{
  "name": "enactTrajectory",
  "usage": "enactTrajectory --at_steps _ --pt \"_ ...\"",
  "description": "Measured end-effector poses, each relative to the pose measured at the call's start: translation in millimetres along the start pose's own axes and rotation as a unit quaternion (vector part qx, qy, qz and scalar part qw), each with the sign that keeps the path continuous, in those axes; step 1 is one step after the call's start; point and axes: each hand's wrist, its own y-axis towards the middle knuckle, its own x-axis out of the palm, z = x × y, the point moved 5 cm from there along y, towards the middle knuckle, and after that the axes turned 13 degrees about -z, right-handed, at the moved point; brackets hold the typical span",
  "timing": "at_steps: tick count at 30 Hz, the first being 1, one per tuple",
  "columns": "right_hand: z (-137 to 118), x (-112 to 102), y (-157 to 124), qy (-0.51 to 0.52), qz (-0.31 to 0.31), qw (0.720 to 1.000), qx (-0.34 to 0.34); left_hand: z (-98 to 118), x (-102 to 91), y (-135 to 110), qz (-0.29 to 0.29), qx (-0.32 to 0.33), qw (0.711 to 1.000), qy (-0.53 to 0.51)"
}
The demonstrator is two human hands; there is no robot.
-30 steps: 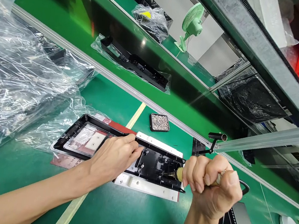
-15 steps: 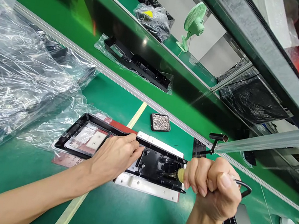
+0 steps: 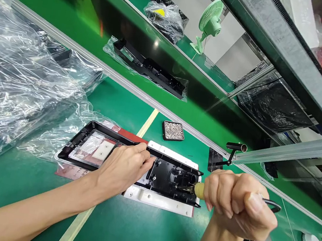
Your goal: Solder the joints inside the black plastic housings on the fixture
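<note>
1. left hand (image 3: 124, 167) laid palm down on the middle of the black plastic housing (image 3: 130, 160), fingers curled narrow over its far edge, pressing rather than gripping.
2. right hand (image 3: 239, 202) clenched in a tight fist round the handle of a soldering iron (image 3: 195, 189), yellowish collar showing just left of the knuckles.
3. metal tip of the iron aimed left, resting inside the right end of the housing, touching or nearly touching the inner parts; exact contact too small to tell.
4. dark cable (image 3: 270, 203) looping out of the fist on the right.
5. housing lying flat on a white fixture plate (image 3: 163, 202), near the middle of the green bench (image 3: 137, 231), with a red sheet (image 3: 129, 135) peeking out at its far left edge.
6. clear film panel (image 3: 95, 149) seated in the left half of the housing.
7. small black tray of screws (image 3: 173, 131) just beyond the housing, apart from it.
8. yellow tape line (image 3: 144, 128) running near to far under the left forearm.
9. heaped clear plastic bags (image 3: 18, 73) at the left, touching the housing's left end.
10. another black housing in a bag (image 3: 147, 69) on the far belt.
11. green desk fan (image 3: 208, 26) farther back.
12. black stand with a metal tube (image 3: 234, 147) just beyond the right hand.
</note>
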Motion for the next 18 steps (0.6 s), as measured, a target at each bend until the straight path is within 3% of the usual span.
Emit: enactTrajectory --at_steps 10,18 --pt "-8.0 -16.8 9.0 -0.065 0.231 0.970 -0.029 -2.0 1.0 -1.3 -0.001 0.001 1.000 -0.011" --pt "1.7 -12.6 9.9 -0.068 0.241 0.968 -0.028 -1.8 1.1 -2.7 -0.001 0.000 1.000 -0.012"
